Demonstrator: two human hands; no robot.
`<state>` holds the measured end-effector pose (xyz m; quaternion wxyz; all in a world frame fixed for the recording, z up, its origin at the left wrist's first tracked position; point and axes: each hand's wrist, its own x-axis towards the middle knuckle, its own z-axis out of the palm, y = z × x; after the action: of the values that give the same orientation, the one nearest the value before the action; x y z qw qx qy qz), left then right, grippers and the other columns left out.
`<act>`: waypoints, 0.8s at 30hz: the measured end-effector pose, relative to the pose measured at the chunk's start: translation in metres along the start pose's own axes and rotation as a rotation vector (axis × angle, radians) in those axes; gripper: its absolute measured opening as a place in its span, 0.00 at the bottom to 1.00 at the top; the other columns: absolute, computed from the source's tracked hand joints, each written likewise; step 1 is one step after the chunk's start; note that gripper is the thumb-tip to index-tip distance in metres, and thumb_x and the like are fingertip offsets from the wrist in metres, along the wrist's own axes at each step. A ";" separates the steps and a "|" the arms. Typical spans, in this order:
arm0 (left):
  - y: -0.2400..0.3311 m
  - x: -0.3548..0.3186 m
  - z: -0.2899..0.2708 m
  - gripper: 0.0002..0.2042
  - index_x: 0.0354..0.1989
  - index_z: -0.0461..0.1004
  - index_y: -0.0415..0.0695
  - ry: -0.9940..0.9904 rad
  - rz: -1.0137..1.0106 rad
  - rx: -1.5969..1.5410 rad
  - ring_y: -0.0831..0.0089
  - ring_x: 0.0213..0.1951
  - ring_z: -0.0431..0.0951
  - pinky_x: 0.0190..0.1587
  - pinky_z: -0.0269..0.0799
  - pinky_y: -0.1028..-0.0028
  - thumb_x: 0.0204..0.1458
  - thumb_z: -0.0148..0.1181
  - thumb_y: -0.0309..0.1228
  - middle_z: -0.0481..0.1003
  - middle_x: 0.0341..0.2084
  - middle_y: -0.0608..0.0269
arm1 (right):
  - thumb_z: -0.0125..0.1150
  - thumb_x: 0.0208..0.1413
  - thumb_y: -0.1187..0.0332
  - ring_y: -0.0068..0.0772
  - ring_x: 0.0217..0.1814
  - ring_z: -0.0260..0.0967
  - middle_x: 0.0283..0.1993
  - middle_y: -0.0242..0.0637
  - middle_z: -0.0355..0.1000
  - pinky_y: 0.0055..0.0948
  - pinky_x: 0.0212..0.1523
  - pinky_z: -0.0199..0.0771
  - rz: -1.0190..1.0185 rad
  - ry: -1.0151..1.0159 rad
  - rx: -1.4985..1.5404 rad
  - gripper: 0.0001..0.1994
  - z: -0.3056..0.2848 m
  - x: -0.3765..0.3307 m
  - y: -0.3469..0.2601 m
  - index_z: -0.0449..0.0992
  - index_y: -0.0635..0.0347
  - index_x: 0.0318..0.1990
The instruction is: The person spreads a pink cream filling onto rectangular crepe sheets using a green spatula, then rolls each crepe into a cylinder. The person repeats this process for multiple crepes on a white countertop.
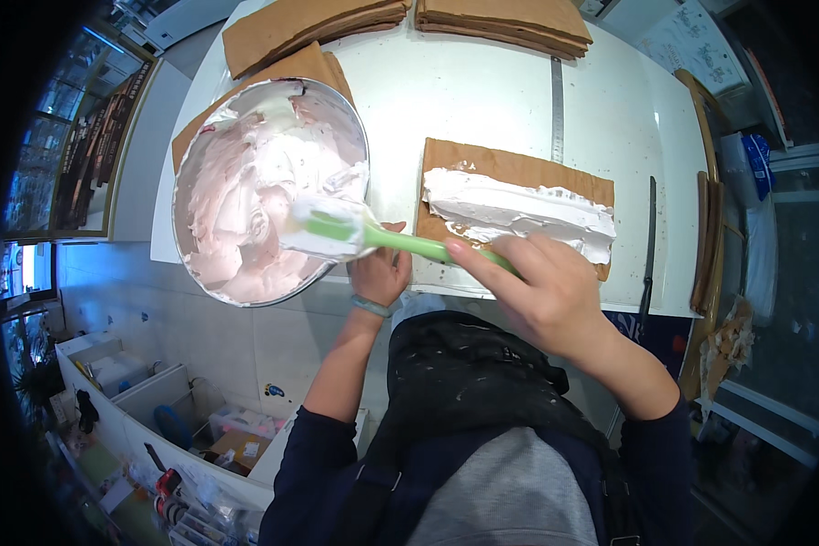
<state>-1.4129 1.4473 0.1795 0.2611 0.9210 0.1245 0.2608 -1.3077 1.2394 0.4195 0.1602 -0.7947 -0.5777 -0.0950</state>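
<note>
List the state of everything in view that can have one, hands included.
Bowl: uncovered, holding pinkish cream.
Spatula: in hand, head coated, over the bowl.
Right hand: closed around the spatula's handle.
Left hand: beside the bowl, grip unclear.
Near brown sheet: partly covered with whitish cream.
Far brown sheets: stacked.
Knife: lying down, unheld.
Ruler: lying flat, unheld.

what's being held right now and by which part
The right hand holds the green spatula by its handle. Whether the left hand grips the bowl cannot be told.
</note>
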 end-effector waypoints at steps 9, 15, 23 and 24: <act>0.008 0.006 -0.003 0.15 0.52 0.76 0.44 0.020 0.014 -0.021 0.54 0.48 0.78 0.50 0.74 0.59 0.55 0.61 0.28 0.77 0.44 0.55 | 0.65 0.55 0.73 0.32 0.30 0.70 0.33 0.31 0.72 0.32 0.29 0.72 0.238 -0.132 -0.159 0.23 0.019 -0.035 0.060 0.80 0.46 0.60; 0.008 0.009 -0.005 0.15 0.52 0.76 0.45 0.007 0.015 -0.027 0.54 0.48 0.78 0.50 0.74 0.59 0.55 0.61 0.28 0.76 0.45 0.56 | 0.64 0.57 0.71 0.32 0.32 0.73 0.32 0.32 0.70 0.35 0.31 0.75 0.180 -0.255 -0.178 0.20 0.041 -0.047 0.043 0.81 0.47 0.58; 0.002 -0.002 0.005 0.18 0.53 0.68 0.42 0.138 -0.028 -0.184 0.64 0.29 0.71 0.37 0.72 0.64 0.53 0.60 0.21 0.72 0.46 0.55 | 0.59 0.65 0.65 0.49 0.33 0.78 0.34 0.44 0.78 0.46 0.35 0.78 0.623 -0.286 0.346 0.17 0.064 -0.085 0.019 0.78 0.52 0.60; 0.000 -0.002 0.006 0.20 0.53 0.65 0.41 0.129 0.019 -0.129 0.66 0.28 0.69 0.37 0.71 0.65 0.53 0.61 0.18 0.70 0.46 0.54 | 0.59 0.66 0.64 0.50 0.35 0.79 0.37 0.46 0.80 0.47 0.36 0.78 0.634 -0.256 0.365 0.17 0.067 -0.091 0.019 0.79 0.51 0.60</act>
<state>-1.4114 1.4437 0.1746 0.3087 0.8847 0.1152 0.3298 -1.3208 1.1773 0.3240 0.2472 -0.8977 -0.3259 0.1635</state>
